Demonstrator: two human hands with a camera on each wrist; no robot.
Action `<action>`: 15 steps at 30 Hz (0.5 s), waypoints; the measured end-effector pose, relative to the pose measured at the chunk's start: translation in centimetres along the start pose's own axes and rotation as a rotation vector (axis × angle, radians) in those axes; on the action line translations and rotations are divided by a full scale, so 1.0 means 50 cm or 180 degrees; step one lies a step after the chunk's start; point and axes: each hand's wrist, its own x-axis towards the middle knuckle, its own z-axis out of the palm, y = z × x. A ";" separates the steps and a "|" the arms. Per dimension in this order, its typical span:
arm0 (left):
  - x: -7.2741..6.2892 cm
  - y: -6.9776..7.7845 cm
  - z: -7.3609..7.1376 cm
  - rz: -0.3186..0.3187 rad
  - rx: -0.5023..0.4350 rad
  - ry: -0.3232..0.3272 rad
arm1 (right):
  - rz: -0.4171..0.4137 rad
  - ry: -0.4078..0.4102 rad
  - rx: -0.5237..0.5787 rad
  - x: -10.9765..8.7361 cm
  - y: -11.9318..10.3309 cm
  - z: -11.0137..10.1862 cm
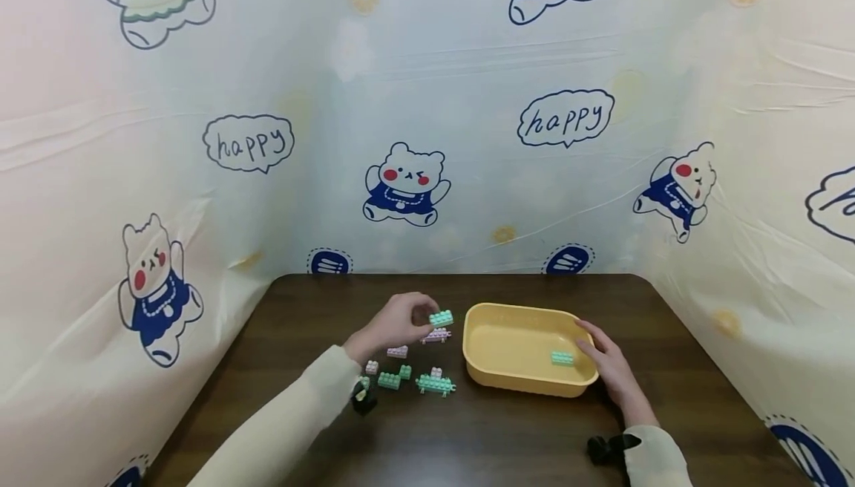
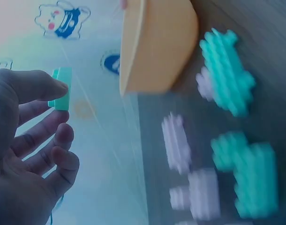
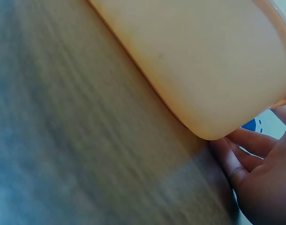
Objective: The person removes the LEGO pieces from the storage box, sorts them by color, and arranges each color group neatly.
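Observation:
My left hand pinches a mint-green toy building brick between thumb and fingertips, raised left of a yellow plastic bin. In the left wrist view, that brick stands out at the fingertips, while the other fingers curl loosely below. My right hand grips the bin's right side, with the thumb over the rim. From the right wrist, fingers show against the outer wall of the bin. One green brick lies inside the bin.
Left of the bin, several loose pieces lie on the dark wooden table: a green studded piece with small side knobs, a green brick, a pink brick and a pink knobbed piece. A patterned curtain surrounds the table.

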 end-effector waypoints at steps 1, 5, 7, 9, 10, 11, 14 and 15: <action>-0.016 -0.006 -0.009 -0.0018 0.0027 0.0020 | 0.0006 -0.0001 0.0005 -0.001 0.001 -0.001; -0.078 -0.031 -0.036 -0.0078 0.0154 0.0054 | 0.0012 -0.0015 0.0002 -0.002 0.002 -0.001; -0.106 -0.042 -0.047 -0.0102 0.0193 0.0040 | 0.0013 -0.0009 -0.0016 -0.001 0.003 0.000; -0.131 -0.055 -0.054 -0.0101 0.0202 0.0019 | 0.0005 0.0010 -0.0002 0.001 0.004 0.001; -0.143 -0.062 -0.056 -0.0099 0.0220 0.0003 | -0.0015 0.0008 -0.0012 0.001 0.005 0.002; -0.155 -0.069 -0.057 -0.0100 0.0230 -0.0017 | -0.0019 0.0022 -0.0007 0.002 0.005 0.002; -0.188 -0.091 -0.058 -0.0036 0.0244 -0.0068 | -0.0042 0.0019 -0.0017 0.003 0.005 0.001; -0.198 -0.097 -0.057 -0.0016 0.0240 -0.0092 | -0.0051 0.0019 -0.0028 0.003 0.005 0.000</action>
